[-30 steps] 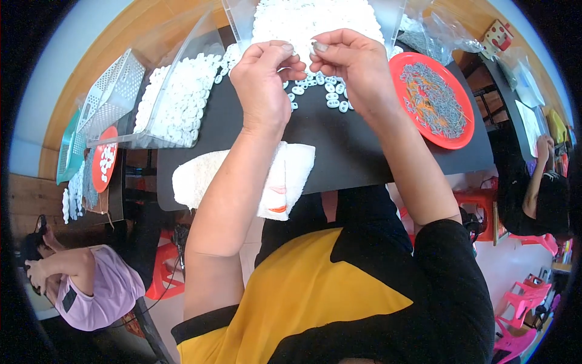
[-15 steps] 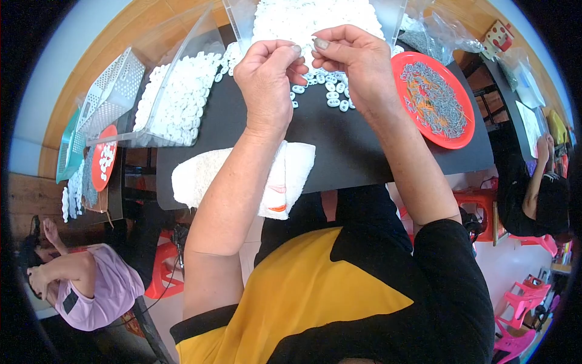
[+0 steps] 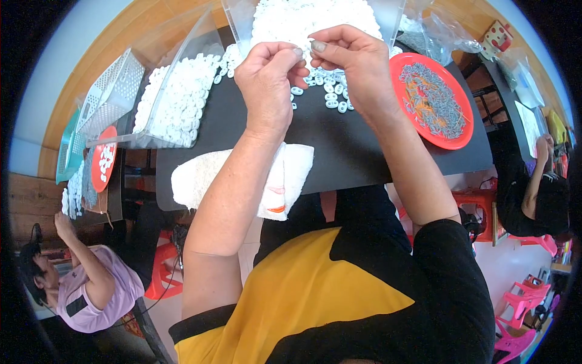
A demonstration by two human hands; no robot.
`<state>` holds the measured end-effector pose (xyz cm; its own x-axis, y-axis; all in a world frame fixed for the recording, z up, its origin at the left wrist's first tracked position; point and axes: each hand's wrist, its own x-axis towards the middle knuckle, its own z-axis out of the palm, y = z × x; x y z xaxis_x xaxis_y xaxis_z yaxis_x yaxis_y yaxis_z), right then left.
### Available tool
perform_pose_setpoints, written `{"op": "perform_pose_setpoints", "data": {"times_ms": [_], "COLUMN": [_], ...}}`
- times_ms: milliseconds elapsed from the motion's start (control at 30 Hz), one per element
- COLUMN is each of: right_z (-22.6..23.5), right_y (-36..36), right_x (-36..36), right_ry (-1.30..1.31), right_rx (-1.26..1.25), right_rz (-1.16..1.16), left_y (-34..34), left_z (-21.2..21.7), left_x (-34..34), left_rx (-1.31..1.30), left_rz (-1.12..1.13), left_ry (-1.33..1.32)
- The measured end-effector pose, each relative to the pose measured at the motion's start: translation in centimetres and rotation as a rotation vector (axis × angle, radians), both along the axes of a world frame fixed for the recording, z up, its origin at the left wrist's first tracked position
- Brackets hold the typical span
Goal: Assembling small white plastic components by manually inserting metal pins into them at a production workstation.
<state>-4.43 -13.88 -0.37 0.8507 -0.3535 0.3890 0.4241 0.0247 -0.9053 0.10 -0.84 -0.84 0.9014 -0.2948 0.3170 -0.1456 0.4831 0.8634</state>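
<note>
Nearest me, a folded white towel (image 3: pixel 199 179) lies on the black tabletop (image 3: pixel 327 145), partly under my left forearm. Beyond it, the fingers of my left hand (image 3: pixel 267 76) and right hand (image 3: pixel 361 60) are drawn into two pinches, just apart; what sits between their tips is too small for me to tell. Under and behind them lie loose white pieces (image 3: pixel 331 97), rounded and two-holed. I judge them light, stiff and rather smooth, likely to roll out of a careless pinch, so I'd take one by its long sides and leave the holes free. To my right, a red plate (image 3: pixel 454 143) carries thin grey pins (image 3: pixel 439 100), probably hard and easily tangled, best lifted singly by the middle. Farther off, more white pieces fill a clear bin (image 3: pixel 180 67) at left and another bin (image 3: pixel 239 25) straight ahead.
</note>
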Motion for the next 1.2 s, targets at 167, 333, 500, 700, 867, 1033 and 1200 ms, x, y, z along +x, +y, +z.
{"op": "perform_pose_setpoints", "data": {"times_ms": [167,333,500,700,867,1033,1200], "right_z": [0.1,0.2,0.4,0.8,1.4,1.7,1.9], "right_y": [0.1,0.7,-0.7,-2.1,-2.6,-3.0,-3.3], "right_x": [0.1,-0.2,0.0,-0.2,-0.5,-0.7,-1.0], "right_ry": [0.000,0.000,0.056,0.077,0.125,0.225,0.221], "right_rx": [-0.008,0.006,0.060,0.014,0.050,-0.039,-0.084], "right_rz": [0.008,0.041,0.080,0.215,0.305,0.353,0.351], "left_y": [-0.1,-0.1,-0.3,0.0,0.1,0.1,0.1], "left_z": [0.2,0.4,0.5,0.6,0.5,0.5,0.7], "left_x": [-0.1,-0.5,-0.5,-0.5,-0.5,-0.3,-0.5], "left_rx": [0.001,0.049,-0.029,0.064,0.119,0.129,0.234], "left_rz": [0.023,0.046,-0.069,-0.072,-0.055,-0.037,-0.036], "left_ry": [0.025,0.000,-0.006,-0.169,-0.281,-0.307,-0.368]}}
